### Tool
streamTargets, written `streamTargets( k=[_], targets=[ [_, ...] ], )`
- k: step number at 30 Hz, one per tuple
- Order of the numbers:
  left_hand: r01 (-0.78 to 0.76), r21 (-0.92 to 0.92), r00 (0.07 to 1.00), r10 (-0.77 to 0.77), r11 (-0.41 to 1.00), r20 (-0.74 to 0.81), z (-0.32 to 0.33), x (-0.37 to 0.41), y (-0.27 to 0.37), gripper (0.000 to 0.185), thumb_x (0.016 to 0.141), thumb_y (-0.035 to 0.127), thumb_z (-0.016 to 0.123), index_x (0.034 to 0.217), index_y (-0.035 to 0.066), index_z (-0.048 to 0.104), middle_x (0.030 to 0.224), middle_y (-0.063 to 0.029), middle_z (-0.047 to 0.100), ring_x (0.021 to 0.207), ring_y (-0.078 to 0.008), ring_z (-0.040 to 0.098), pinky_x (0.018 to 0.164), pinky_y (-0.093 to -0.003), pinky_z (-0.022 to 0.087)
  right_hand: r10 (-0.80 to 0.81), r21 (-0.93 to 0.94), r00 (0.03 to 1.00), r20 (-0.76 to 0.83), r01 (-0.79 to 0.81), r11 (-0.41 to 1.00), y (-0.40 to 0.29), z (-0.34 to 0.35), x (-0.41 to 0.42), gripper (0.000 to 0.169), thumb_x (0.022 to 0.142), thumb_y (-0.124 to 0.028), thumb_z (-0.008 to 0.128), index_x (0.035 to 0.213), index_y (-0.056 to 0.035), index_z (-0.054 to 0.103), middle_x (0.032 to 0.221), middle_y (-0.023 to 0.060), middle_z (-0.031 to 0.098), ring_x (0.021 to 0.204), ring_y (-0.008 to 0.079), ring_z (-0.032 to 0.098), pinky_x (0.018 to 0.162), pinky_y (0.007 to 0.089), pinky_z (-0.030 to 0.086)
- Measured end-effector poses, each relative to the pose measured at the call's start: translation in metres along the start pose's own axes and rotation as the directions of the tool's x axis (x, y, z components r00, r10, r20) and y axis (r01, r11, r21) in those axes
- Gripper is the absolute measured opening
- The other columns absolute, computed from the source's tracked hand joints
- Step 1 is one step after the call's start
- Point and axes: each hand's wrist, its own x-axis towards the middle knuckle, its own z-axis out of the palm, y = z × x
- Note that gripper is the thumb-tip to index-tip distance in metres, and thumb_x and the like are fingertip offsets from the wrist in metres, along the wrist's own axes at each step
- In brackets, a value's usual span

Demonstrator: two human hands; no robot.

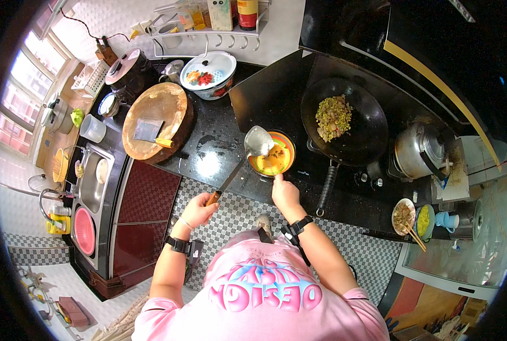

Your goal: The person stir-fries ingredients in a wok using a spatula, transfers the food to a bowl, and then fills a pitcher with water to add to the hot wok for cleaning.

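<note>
My left hand (199,209) is closed around the wooden handle of a long metal wok spatula (260,141), whose broad blade is over the left rim of an orange and green bowl (291,158). Yellowish liquid with dark bits lies in the bowl. My right hand (285,192) is at the bowl's near rim, its fingers touching the edge; whether it grips the rim is hard to tell. To the right, a black wok (366,128) holds chopped green and brown food (333,117), and its wrapped handle (329,187) points towards me.
A round wooden chopping board (168,102) with a cleaver (147,129) on it stands at the left, by the sink (92,179). A lidded enamel bowl (208,70) is behind. Right of the wok are a metal kettle (413,149) and a food bowl (396,218) with chopsticks (416,238).
</note>
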Motion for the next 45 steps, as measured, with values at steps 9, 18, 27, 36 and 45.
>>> streamTargets(
  k=[9,18,27,36,45],
  targets=[
    [-0.049,-0.092,0.999,0.048,0.995,-0.013,0.007,0.006,0.006,0.015,0.087,0.014,0.063,0.083,0.006,0.051,0.059,0.0021,0.049,0.042,-0.0070,0.045,0.039,-0.0217,0.036,0.033,-0.015,0.995,-0.098,-0.034,0.999,0.002,-0.004,0.013,0.021,0.086,-0.023,0.058,0.096,-0.0039,0.059,0.085,0.0157,0.066,0.081,0.0330,0.064,0.067,0.0441,0.052],
    [-0.083,-0.254,0.982,0.123,0.964,0.145,0.032,0.024,0.027,0.018,0.089,0.018,0.062,0.083,0.008,0.049,0.058,0.0014,0.052,0.043,-0.0077,0.047,0.040,-0.0203,0.036,-0.100,0.191,0.995,-0.006,0.099,0.976,-0.023,-0.058,-0.001,0.037,0.086,-0.025,0.062,0.118,-0.0102,0.053,0.087,0.0148,0.064,0.082,0.0331,0.063,0.067,0.0419,0.052],
    [-0.260,-0.215,0.856,0.328,0.941,0.399,0.111,0.063,0.107,0.021,0.096,0.024,0.052,0.093,0.004,0.054,0.069,0.0025,0.053,0.057,-0.0058,0.048,0.051,-0.0218,0.040,-0.352,0.302,0.912,-0.211,0.404,0.863,-0.013,-0.136,-0.002,0.050,0.079,0.005,0.054,0.127,-0.0096,0.049,0.103,0.0171,0.062,0.092,0.0348,0.061,0.078,0.0415,0.052],
    [-0.381,-0.266,0.749,0.464,0.886,0.473,0.226,0.098,0.178,0.044,0.101,0.045,0.034,0.085,0.007,0.049,0.059,-0.0025,0.053,0.048,-0.0099,0.051,0.044,-0.0239,0.041,-0.074,0.358,0.930,-0.360,0.211,0.909,0.067,-0.218,-0.005,0.037,0.075,-0.009,0.069,0.109,-0.0066,0.055,0.085,0.0136,0.066,0.075,0.0277,0.067,0.067,0.0346,0.054],
    [-0.327,0.121,0.907,0.275,0.937,0.319,0.245,0.107,0.136,0.035,0.091,0.037,0.058,0.082,0.003,0.054,0.063,-0.0067,0.059,0.051,-0.0164,0.057,0.050,-0.0309,0.047,0.379,0.690,0.887,-0.263,-0.101,0.716,0.184,-0.298,0.037,0.020,0.094,-0.020,0.056,0.105,-0.0039,0.059,0.071,0.0058,0.064,0.059,0.0122,0.062,0.053,0.0246,0.050]
  ],
)
